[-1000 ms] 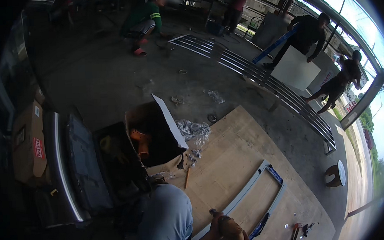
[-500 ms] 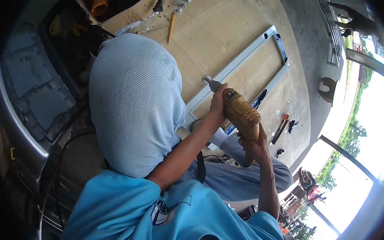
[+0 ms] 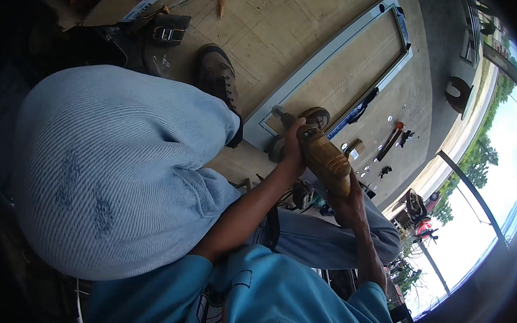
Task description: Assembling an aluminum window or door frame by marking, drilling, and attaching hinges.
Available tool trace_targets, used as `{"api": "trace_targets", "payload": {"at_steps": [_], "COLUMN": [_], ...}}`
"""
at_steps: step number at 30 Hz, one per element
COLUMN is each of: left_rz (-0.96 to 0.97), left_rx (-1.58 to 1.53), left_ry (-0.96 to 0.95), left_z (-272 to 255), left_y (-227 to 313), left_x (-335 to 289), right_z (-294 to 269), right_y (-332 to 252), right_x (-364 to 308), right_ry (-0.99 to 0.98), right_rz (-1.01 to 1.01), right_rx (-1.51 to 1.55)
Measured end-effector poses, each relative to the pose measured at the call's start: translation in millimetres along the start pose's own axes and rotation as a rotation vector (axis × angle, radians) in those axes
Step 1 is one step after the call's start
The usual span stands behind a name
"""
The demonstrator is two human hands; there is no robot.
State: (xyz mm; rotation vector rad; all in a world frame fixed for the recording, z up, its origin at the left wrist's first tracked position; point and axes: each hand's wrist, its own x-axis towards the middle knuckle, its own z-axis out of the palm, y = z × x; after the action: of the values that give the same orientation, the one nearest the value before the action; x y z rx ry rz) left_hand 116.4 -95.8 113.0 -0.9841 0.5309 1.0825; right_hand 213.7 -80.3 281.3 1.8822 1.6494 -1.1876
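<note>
Tan plywood [image 3: 286, 28] | mottled yellow-brown power drill [image 3: 327, 161], dark-nosed | left hand [image 3: 294, 147] clasps its front; right hand [image 3: 349, 206] grasps its rear

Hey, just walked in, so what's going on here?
A person in a blue shirt holds a yellow drill, left hand around its front, right hand at its rear. Its tip is over the near end of a pale frame lying on a wooden board; I can't tell whether it touches. A brown boot rests left of the frame.
</note>
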Motion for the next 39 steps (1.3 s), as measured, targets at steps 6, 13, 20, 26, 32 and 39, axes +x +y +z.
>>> {"api": "trace_targets", "payload": {"at_steps": [6,13,20,26,32,39], "left_rz": [0.023,-0.013,0.013,-0.016,-0.002,-0.013], "left_rx": [0.055,-0.007,-0.007,0.017,0.018,0.019], "left_ry": [0.116,0.103,0.126,0.130,0.121,-0.036], "left_z": [-5,-14,-21,-21,-25,-25], "left_y": [-5,-7,-2,-2,-7,9], "left_x": [10,27,31,30,35,16], "right_z": [12,12,20,17,21,32], "right_y": [0,-6,-6,-17,-1,11], "right_x": [0,6,12,13,12,11], "right_ry": [-0.014,-0.008,0.007,0.005,0.020,0.044], "right_rz": [0.156,0.234,0.148,0.244,0.148,-0.097], "right_rx": [0.224,0.203,0.196,0.221,0.245,0.097]}}
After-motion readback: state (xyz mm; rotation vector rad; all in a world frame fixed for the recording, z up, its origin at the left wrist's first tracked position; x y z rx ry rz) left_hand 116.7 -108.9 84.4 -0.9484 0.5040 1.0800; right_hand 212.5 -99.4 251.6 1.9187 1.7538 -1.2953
